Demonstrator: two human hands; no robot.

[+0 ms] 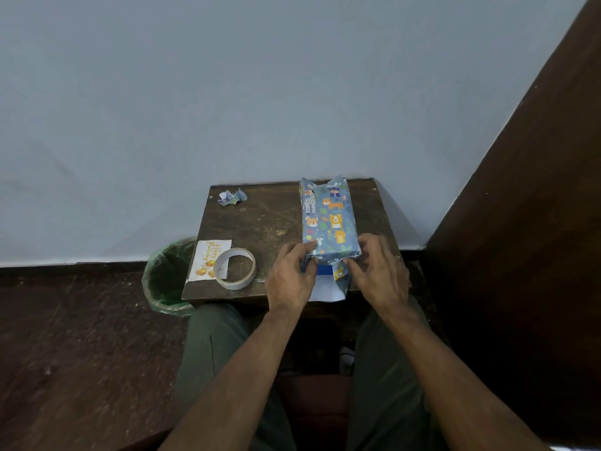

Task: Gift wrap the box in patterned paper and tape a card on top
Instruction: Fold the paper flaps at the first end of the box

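Note:
A long box (327, 219) wrapped in blue paper with cartoon animals lies on the small dark wooden table (266, 229), its length running away from me. At its near end the paper is unfolded: a white flap (325, 289) hangs toward me and a strip of the blue box end shows. My left hand (291, 276) pinches the left side fold of that end. My right hand (379, 270) pinches the right side fold. A greeting card (205, 258) with gold balloons lies at the table's left front corner, with a roll of tape (234, 268) partly on it.
A crumpled scrap of the patterned paper (231, 197) sits at the table's far left corner. A bin with a green liner (166, 278) stands on the floor left of the table. A pale wall is behind, a dark wooden panel to the right. My knees are under the table's front edge.

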